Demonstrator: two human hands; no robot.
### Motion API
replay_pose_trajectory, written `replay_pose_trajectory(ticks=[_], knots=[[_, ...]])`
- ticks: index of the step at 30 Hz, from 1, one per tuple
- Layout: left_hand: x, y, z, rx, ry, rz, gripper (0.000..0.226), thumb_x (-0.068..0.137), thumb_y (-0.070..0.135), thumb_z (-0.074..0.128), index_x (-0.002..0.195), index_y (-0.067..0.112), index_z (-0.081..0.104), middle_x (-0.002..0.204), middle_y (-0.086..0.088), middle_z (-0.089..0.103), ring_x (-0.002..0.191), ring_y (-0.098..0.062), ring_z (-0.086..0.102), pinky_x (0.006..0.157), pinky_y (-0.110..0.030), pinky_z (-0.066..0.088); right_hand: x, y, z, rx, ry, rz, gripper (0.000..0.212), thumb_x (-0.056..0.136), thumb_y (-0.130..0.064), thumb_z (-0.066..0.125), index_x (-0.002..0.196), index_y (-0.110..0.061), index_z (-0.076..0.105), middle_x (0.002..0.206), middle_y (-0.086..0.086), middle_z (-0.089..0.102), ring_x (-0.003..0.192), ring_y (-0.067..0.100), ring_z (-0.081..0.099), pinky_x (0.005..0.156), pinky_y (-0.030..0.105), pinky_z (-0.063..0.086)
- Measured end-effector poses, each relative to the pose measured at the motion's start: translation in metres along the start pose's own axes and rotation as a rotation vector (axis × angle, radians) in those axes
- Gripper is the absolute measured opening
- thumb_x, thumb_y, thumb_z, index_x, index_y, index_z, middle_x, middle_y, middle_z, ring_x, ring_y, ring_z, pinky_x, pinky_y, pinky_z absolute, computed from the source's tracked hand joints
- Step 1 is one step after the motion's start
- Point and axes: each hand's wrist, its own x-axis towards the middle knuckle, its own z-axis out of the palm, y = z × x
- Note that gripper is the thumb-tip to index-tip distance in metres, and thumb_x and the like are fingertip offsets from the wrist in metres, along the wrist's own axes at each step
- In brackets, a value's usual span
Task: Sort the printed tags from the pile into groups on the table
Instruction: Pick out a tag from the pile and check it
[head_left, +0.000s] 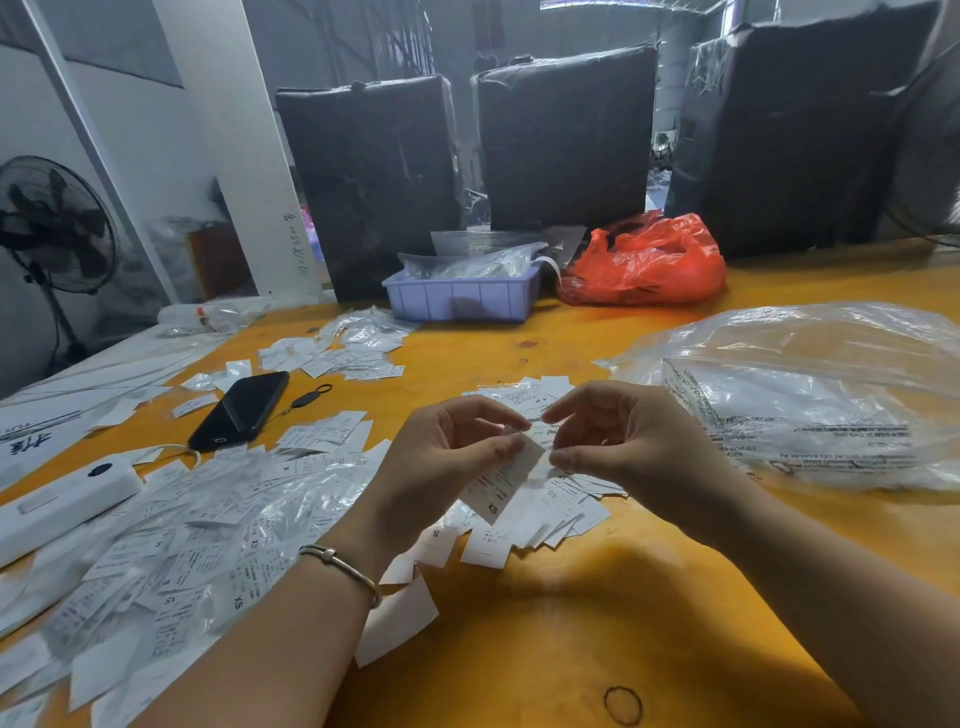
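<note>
I am holding an XS tag (501, 480) up over the yellow table (571, 623), my left hand (441, 457) pinching its top edge between thumb and forefinger while my right hand (623, 436) is closing its thumb and forefinger on the same edge, as if I am peeling it from a second tag stuck behind; whether the right fingertips are truly gripping paper I cannot tell. Just below my hands the fanned group of tags (540, 514) is lying on the table, and the big unsorted pile (171, 540) is spreading to my left. I am risking dropping two stuck tags as one into the wrong group, or brushing my wrists across the fanned group and mixing it with the S tags (436, 540) beside it.
</note>
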Motion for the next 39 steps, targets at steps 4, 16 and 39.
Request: replay_pose_trajectory(ticks=[4,16,39], knots=[[0.002,0.002,-0.021,0.244,0.076,0.039,0.019,0.084,0.007,0.068,0.082,0.025,0.073,0.080,0.010,0.074,0.076,-0.004,0.068,0.060,-0.013,0.053,0.004,-0.001,-0.009,-0.189,0.065,-0.024,0.023,0.073,-0.003,0.079,0.093,-0.009,0.069,0.072,0.004,0.070,0.062,0.012,0.064,0.061,0.018,0.051],[0.009,-0.018,-0.064,1.139,0.390,-0.459,0.023,0.088,0.017,0.049,0.092,0.027,0.070,0.102,0.000,0.066,0.102,-0.025,0.053,0.088,-0.040,0.039,0.018,0.023,-0.062,-0.863,0.275,0.334,0.010,0.079,-0.018,0.069,0.073,-0.026,0.065,0.078,-0.004,0.063,0.074,0.018,0.058,0.058,0.027,0.041],[0.010,-0.024,-0.016,0.690,0.241,-0.011,0.017,0.090,0.018,0.061,0.092,0.034,0.068,0.101,0.018,0.054,0.106,-0.008,0.048,0.093,-0.034,0.045,0.020,0.060,-0.089,-1.188,0.498,0.464,0.017,0.086,-0.017,0.058,0.077,-0.025,0.070,0.083,-0.005,0.060,0.092,0.022,0.051,0.076,0.034,0.019]])
